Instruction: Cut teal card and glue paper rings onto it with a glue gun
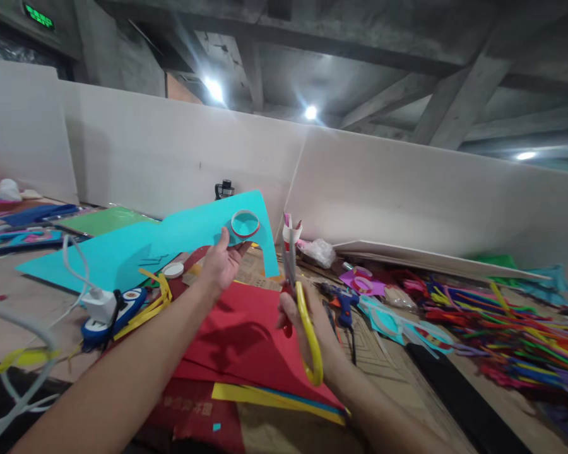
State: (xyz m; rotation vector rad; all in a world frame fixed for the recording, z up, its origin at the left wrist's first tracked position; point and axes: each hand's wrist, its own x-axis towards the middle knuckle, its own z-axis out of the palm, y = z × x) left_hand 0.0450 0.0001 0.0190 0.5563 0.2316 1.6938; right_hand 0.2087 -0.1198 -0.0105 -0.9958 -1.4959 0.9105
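Observation:
My left hand (224, 261) grips the lower edge of a large turquoise sheet (194, 224), thumb on top and fingers beneath. A round ring (245, 225) with a pale rim and a red lower edge lies against the sheet, just beside my thumb. From the sheet's right end a narrow strip hangs down. In my right hand (296, 312) are scissors (309, 340) with yellow handles, their blades pointing up, a little right of the strip and apart from it. Below both hands lies a stack of red sheets (246, 321).
A blue glue gun (345, 306) lies right of my right hand, near a white cup (291, 234) of pens. Colourful pipe cleaners (515, 321) spread at the far right. At left are a power strip (113, 318), white cables and yellow strips (146, 309). White panels (383, 189) stand behind.

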